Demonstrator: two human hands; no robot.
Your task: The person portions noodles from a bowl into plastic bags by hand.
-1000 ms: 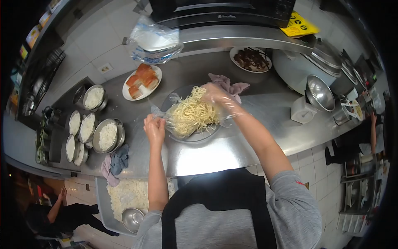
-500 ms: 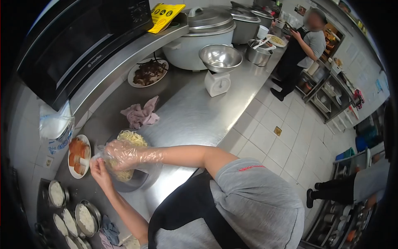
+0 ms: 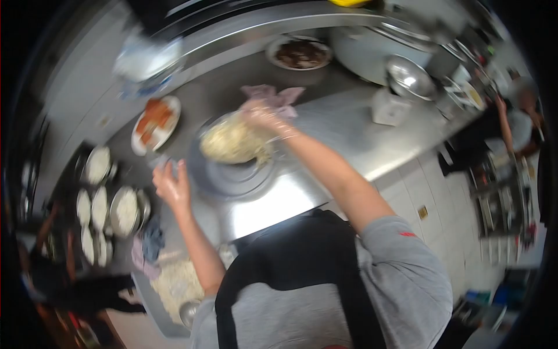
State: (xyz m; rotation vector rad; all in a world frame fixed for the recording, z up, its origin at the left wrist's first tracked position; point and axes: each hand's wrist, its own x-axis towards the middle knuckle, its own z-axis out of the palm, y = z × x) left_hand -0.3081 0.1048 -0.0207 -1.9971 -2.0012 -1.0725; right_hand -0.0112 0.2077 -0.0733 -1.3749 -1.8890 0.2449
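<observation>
My left hand (image 3: 172, 187) is raised over the counter's left part, its fingers apart, with a blurred wisp of clear plastic by the fingertips. My right hand (image 3: 261, 117), in a clear plastic glove, is closed at the upper right edge of a mass of pale noodles (image 3: 229, 141). Loose strands hang at the mass's right side, above a round grey tray (image 3: 232, 185). Motion blur hides how the fingers grip. Just behind my right hand lies a pinkish cloth (image 3: 285, 99).
Bowls of rice (image 3: 125, 210) stand at left, near an oval plate of orange-brown food (image 3: 156, 125). A plate of dark food (image 3: 301, 53), a large pot (image 3: 378, 52) and a scale (image 3: 389, 107) with a metal bowl are behind. People stand at both sides.
The view has swung right and partly back. My hands, together half a second ago, are now apart; the left has moved left from the noodles, and more of the tray shows.
</observation>
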